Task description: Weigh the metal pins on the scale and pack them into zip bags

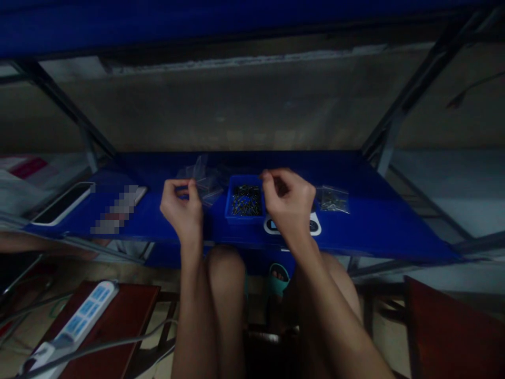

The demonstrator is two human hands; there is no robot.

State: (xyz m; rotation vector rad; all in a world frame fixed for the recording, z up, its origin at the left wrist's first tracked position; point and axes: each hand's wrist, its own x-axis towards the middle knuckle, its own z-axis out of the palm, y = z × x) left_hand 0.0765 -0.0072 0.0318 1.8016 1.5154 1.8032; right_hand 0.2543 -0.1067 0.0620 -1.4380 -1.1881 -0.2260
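Observation:
My left hand [181, 205] is raised over the left part of the blue tabletop, thumb and forefinger pinched together. Right by its fingertips are clear plastic bags [209, 184]; whether one is caught in the pinch is unclear. A small blue box [228, 208] full of dark screw-like pieces [246, 201] stands between the hands. At the box's right edge, my right hand [290, 195] is closed in a pinch, and what is between its fingertips is too small to make out. Beneath that hand, partly covered, sits a white digital scale [272, 225]. A clear bag of small metal pieces [333, 200] lies to its right.
A phone [65, 202] and a blurred-out flat item [120, 210] lie at the left of the blue table [374, 210]. Metal posts frame both sides, with a blue shelf [236, 23] overhead. A power strip [87, 310] rests on a wooden stool [134, 305] at lower left.

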